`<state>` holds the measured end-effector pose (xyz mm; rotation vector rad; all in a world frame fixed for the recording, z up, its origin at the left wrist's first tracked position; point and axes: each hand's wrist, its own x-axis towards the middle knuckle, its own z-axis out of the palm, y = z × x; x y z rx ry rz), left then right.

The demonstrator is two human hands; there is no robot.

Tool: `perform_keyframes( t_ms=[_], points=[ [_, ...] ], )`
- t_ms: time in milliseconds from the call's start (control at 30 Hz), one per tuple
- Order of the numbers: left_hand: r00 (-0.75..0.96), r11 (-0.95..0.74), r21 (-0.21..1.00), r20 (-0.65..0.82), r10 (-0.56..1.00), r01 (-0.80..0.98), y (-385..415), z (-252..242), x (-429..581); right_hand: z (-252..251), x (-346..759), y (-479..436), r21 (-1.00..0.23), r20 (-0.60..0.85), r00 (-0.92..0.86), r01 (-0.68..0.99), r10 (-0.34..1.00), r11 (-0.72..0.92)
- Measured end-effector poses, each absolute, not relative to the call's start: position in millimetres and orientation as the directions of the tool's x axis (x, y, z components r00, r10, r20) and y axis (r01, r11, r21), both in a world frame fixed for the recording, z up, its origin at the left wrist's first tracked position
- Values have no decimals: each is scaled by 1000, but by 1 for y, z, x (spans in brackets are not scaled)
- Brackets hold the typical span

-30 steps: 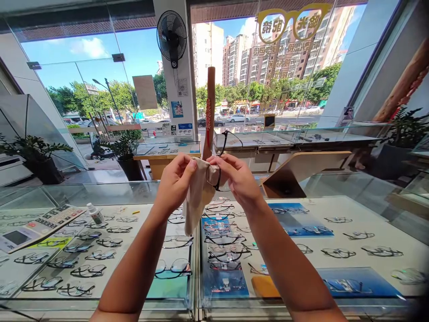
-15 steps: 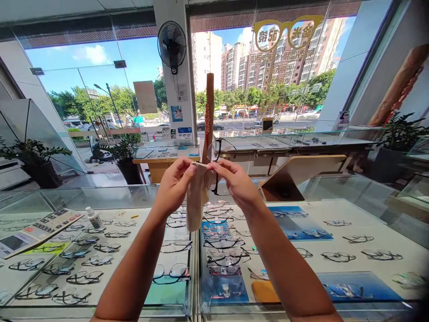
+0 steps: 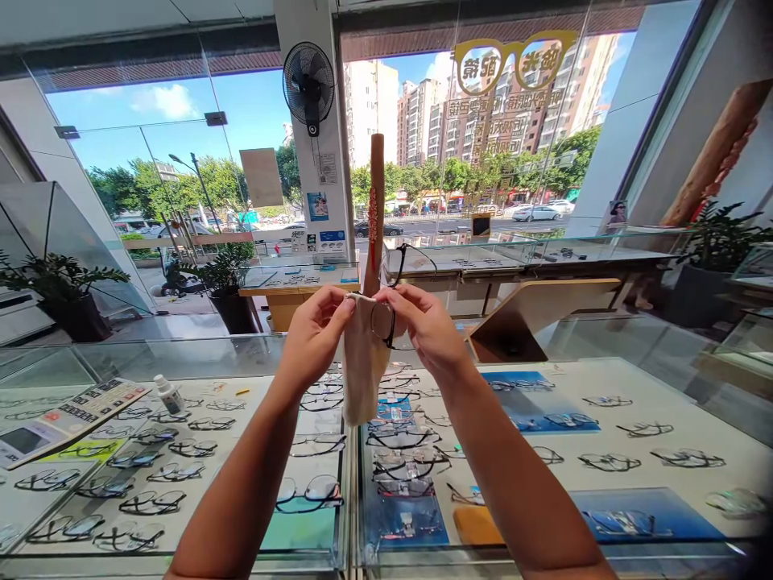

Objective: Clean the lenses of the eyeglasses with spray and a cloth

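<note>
- A shop window (image 3: pixel 181 105) fills the background, with a wall fan (image 3: pixel 307 84) on the pillar beside it and tower blocks beyond the glass.
- Below the hands stretches a glass worktop (image 3: pixel 150 350), with rows of eyeglasses (image 3: pixel 154 503) laid out under it.
- The left hand (image 3: pixel 314 342) is raised above the worktop, its grip closed in a pinch on the top edge of a beige cloth (image 3: pixel 362 379), which hangs down between the hands.
- The right hand (image 3: pixel 426 330) is closed on a pair of glasses (image 3: pixel 382 322), held up just beside the cloth, one arm sticking upward.
- A small white bottle (image 3: pixel 170 395) stands well left of the hands.
- For handling like this, holding the glasses by the frame would probably keep fingerprints off the lenses.
</note>
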<state>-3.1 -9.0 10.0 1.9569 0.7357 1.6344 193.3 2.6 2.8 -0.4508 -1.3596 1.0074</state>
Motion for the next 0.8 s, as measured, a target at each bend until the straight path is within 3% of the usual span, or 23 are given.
perform_keyframes(
  t_ms=[267,500,800],
  points=[
    [303,-638,769,619,725,-45,-13,12,1,2,189,5,-769,591,-52,-339,805,542],
    [279,-538,838,540,794,-92,-1,6,6,0,185,1,-779,561,-120,-410,819,474],
    [516,-328,927,375,771,-184,1,-4,13,-1,184,0,-759,605,-183,-428,775,491]
  ],
)
